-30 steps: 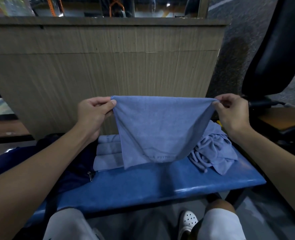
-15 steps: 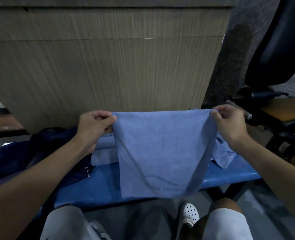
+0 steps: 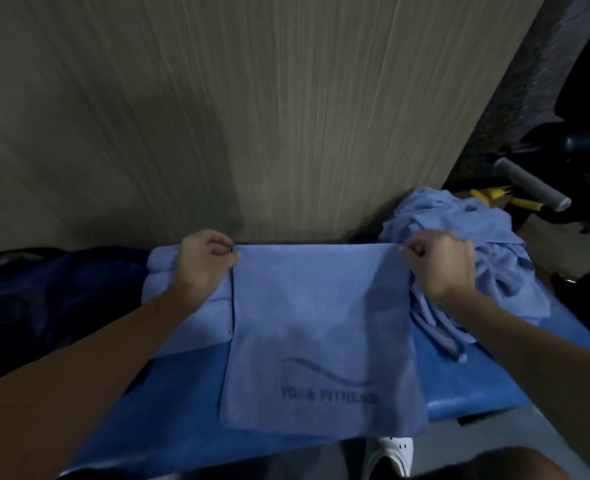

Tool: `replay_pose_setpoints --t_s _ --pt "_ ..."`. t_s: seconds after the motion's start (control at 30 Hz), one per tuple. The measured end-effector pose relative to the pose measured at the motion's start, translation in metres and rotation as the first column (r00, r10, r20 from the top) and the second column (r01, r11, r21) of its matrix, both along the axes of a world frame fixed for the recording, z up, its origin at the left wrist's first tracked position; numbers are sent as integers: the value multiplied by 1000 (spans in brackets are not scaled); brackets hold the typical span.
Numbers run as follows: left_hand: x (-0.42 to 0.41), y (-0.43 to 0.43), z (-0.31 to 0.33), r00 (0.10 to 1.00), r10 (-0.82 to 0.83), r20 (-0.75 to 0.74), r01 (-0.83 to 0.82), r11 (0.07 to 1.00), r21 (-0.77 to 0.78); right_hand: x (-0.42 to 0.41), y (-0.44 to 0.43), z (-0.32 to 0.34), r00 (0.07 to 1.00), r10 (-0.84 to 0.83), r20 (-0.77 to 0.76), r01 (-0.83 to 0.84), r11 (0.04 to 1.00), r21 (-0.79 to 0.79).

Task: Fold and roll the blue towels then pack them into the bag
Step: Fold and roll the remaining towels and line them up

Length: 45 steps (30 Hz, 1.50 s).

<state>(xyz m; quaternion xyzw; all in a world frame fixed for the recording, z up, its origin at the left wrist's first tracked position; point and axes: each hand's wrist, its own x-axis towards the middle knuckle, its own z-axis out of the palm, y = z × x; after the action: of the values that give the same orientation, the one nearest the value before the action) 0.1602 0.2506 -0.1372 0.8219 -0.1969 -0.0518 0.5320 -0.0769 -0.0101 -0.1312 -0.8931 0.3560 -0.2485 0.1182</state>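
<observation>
So the folded towel that was dangling a second ago now lies flat mid-frame on the bench, left hand and right hand still pinching its top corners, looks ready for the next fold.

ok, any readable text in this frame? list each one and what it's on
"YOGA FITNESS": printed under a wave logo near the front edge of the spread towel; soft, the last letters blurred.
No other text shows on the rolled towels, the crumpled pile or the bench.
</observation>
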Motion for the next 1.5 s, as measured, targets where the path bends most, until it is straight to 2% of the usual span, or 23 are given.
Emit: replay_pose_setpoints --t_s 0.1,0.17,0.3,0.43,0.5,0.57,0.63,0.7,0.8,0.93,1.07,1.27,1.37,1.5 --pt "6 -2 -10 998 -27 64 25 999 34 7 4 -3 991 -16 -135 -23 959 -282" --pt "5 2 -13 995 -70 76 67 997 43 7 5 -7 983 -34 -182 -33 935 -354" --pt "-14 18 -7 977 -148 153 140 988 59 -6 17 -11 982 -2 -190 -65 935 -349" --pt "-60 39 -9 951 -282 124 262 953 154 -37 47 -24 986 116 -117 -145 949 -281" --pt "-82 53 -20 889 -424 171 370 887 275 -59 68 -35 960 251 -125 -275 929 -247" --pt "-99 69 -33 784 -575 234 452 787 421 -83 90 -50 911 362 -197 -399 895 -199" --pt "-111 85 -47 661 -715 226 526 657 539 -106 108 -67 862 401 -309 -460 876 -148" --pt "-116 99 -60 576 -795 189 561 552 617 -124 117 -81 819 402 -409 -480 871 -107" --pt "-115 111 -74 529 -823 204 551 517 656 -135 121 -90 799 402 -448 -489 867 -95" --pt "-114 109 -72 490 -843 223 522 489 699 -130 123 -91 799 380 -465 -516 831 -208" --pt "-116 107 -72 404 -845 351 456 518 723 -127 125 -94 798 366 -479 -550 766 -332" --pt "-110 111 -74 465 -809 361 440 565 698 -129 128 -96 789 347 -507 -538 789 -296" --pt "-110 110 -68 528 -755 390 433 634 641 -122 121 -86 831 378 -409 -507 817 -275" --pt "-110 105 -53 557 -661 503 393 743 542 -114 109 -66 912 341 -229 -401 862 -310"
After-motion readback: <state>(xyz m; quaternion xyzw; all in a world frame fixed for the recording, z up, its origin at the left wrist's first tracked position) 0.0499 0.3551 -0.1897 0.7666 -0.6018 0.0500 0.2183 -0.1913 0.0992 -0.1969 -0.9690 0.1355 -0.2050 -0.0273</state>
